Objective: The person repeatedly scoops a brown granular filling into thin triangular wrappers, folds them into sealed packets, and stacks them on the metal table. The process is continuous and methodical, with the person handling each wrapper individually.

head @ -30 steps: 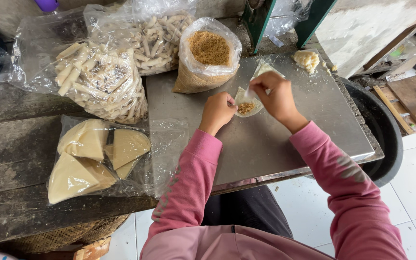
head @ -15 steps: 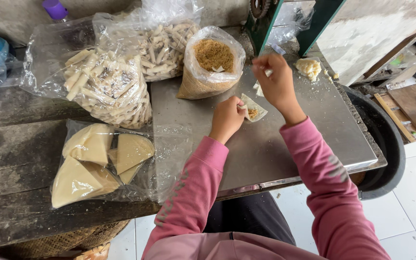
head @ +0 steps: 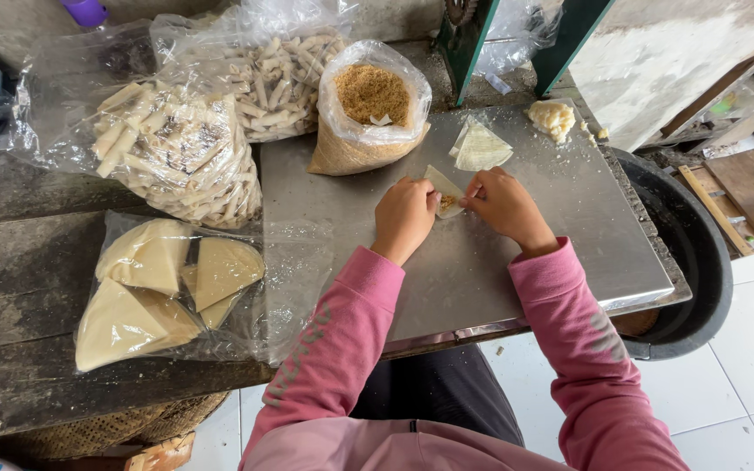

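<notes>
Fingers of both hands are pinched on one small wrapper (head: 443,190) on the metal tray (head: 569,253). The wrapper is a thin, pale triangle with a bit of brown filling seen on it. It is held between the two hands, with its long side running from the far left down to the near right. Its left edge is gripped by the left hand (head: 403,218), and its near corner is gripped by the right hand (head: 506,205). Both hands are touching it, so neither is nearer than the other. Just past the right hand, a small stack of wrappers (head: 480,146) is laid. A bag of brown crumbs (head: 370,109) is stood near the left hand. Bags of finished rolls (head: 176,153) are kept farther to the left.
</notes>
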